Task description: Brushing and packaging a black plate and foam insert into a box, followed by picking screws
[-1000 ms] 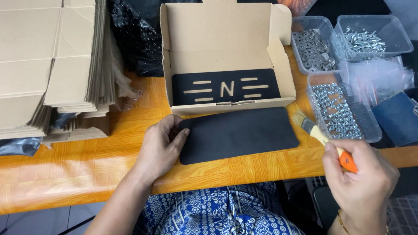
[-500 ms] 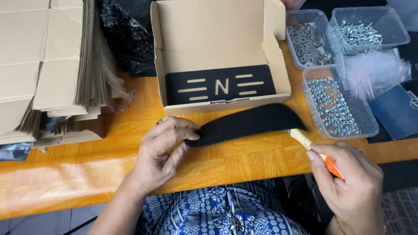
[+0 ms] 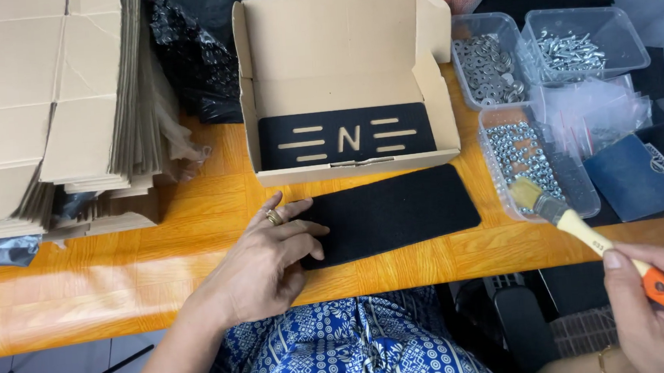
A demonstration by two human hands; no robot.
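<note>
A black rectangular pad (image 3: 399,213) lies flat on the orange wooden table (image 3: 122,276), just in front of an open cardboard box (image 3: 341,78). Inside the box lies a second black pad (image 3: 344,136) with cut-out slots showing tan. My left hand (image 3: 271,263) rests on the left end of the loose pad, fingers spread, a ring on one finger. My right hand (image 3: 658,305) grips a paintbrush (image 3: 580,229) by its orange handle at the table's right edge. The bristles hang over a clear tub, right of the pad.
A tall stack of flat cardboard blanks (image 3: 43,112) fills the left. Clear tubs of washers (image 3: 486,66), screws (image 3: 569,45) and nuts (image 3: 526,155) stand at the right, with small plastic bags (image 3: 592,109) and a dark blue pouch (image 3: 631,176). Black bubble wrap (image 3: 193,57) lies behind.
The black pad was lifted and bent by my left hand half a second ago; now it lies flat on the table. My right hand with the brush has shifted right.
</note>
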